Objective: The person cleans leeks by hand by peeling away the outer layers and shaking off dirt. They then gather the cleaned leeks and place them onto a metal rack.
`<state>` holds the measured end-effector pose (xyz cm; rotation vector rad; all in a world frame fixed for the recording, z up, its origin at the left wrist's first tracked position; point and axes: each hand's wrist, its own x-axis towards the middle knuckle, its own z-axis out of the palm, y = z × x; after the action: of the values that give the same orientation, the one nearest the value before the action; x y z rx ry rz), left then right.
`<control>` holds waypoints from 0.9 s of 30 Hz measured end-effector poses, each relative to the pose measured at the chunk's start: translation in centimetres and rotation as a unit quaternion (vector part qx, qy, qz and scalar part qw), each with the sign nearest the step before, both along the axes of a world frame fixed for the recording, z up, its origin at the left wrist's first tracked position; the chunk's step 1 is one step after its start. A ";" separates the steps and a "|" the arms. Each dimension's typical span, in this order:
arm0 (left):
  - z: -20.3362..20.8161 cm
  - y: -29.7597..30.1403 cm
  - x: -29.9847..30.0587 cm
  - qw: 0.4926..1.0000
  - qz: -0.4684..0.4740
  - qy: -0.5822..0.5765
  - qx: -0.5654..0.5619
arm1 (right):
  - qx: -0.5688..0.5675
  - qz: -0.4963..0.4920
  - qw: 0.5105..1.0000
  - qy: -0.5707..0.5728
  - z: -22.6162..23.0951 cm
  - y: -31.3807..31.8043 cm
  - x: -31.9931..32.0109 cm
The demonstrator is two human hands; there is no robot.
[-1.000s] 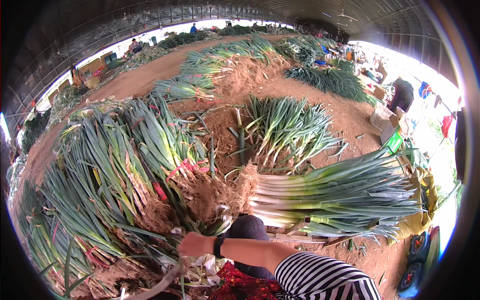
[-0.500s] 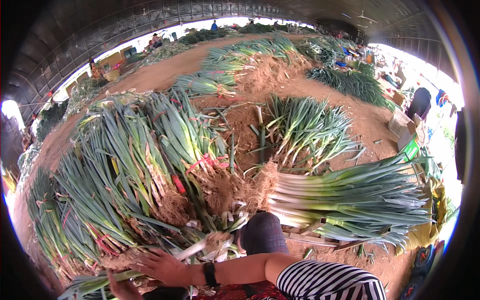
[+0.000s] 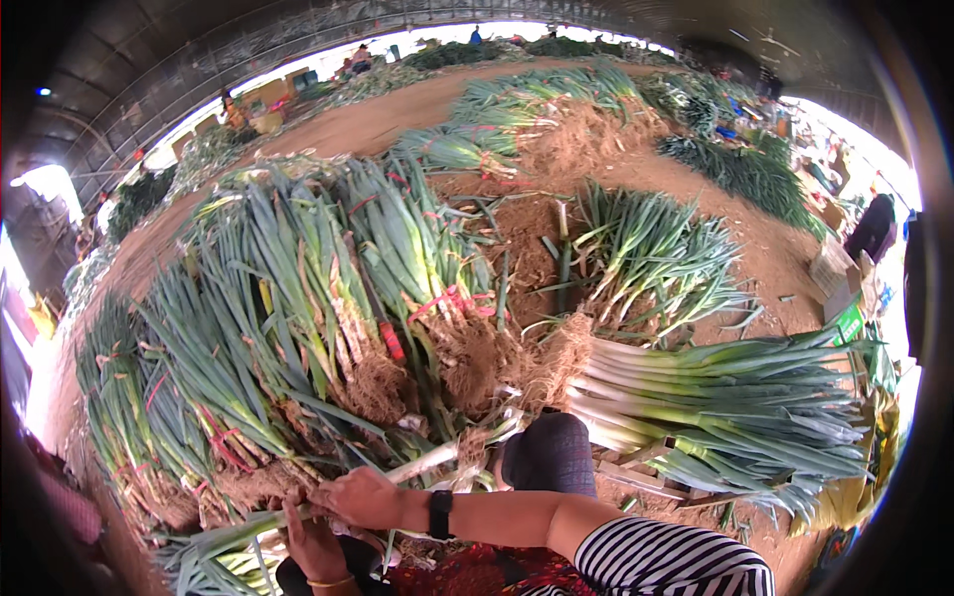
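A long green onion [image 3: 422,464] lies slantwise across my lap, its roots toward my knee and its leaves toward the lower left. My left hand [image 3: 316,548], with a thin bracelet at the wrist, is closed round the leafy part. Just beside it, my right hand [image 3: 363,497] has its fingers curled in against the same onion, close to where the white shaft passes behind it. A dark band [image 3: 440,514] circles my right wrist. More loose leaves [image 3: 204,566] spread below my left hand.
Tied green onion bundles [image 3: 278,268] stand in rows ahead and left. On a low wooden frame [image 3: 646,480] at right lies a pile of cleaned onions [image 3: 715,402]. A looser heap [image 3: 661,258] sits beyond it. My knee [image 3: 549,457] rises between. Further bundles [image 3: 556,109] cover the dirt floor.
My right hand has gone from spread fingers to curled ones on the onion. My left hand has come up further into sight beside it. The whole view has shifted a little.
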<state>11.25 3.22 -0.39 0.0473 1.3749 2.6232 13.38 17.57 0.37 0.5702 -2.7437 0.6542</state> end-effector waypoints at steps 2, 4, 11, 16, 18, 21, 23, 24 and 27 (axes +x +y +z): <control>1.2 0.9 0.4 0.999 -0.003 0.043 -0.027 | 0.022 -0.066 0.993 0.098 0.8 -0.1 0.4; 1.6 1.1 0.4 0.998 0.000 0.035 -0.056 | -0.003 -0.062 0.986 0.158 1.2 -0.1 0.2; 4.1 1.9 0.9 0.990 -0.018 0.074 -0.122 | -0.087 0.013 0.994 0.067 2.4 0.6 0.2; 3.5 1.9 1.3 0.991 -0.036 0.057 -0.119 | -0.130 0.006 0.991 0.019 1.8 1.2 0.2; 3.2 1.9 1.2 0.987 -0.049 0.096 -0.121 | -0.110 -0.013 0.992 0.061 1.1 1.2 -0.1; 4.0 2.8 1.3 0.995 -0.016 0.058 -0.082 | -0.142 -0.043 0.988 0.053 1.1 1.6 -0.2; 2.6 1.8 0.8 0.972 0.003 0.148 -0.184 | -0.344 -0.090 0.933 0.053 1.2 1.9 -1.4; 2.2 1.4 0.6 0.932 0.007 0.231 -0.279 | -0.585 -0.053 0.809 0.007 1.6 1.8 -1.8; 3.2 0.2 -0.3 0.991 -0.003 0.129 -0.042 | -0.746 -0.057 0.637 -0.186 4.5 5.1 -1.2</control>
<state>10.97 3.42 2.86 0.3899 1.5598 2.6235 12.16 22.63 4.90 -0.2076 -1.4169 2.6437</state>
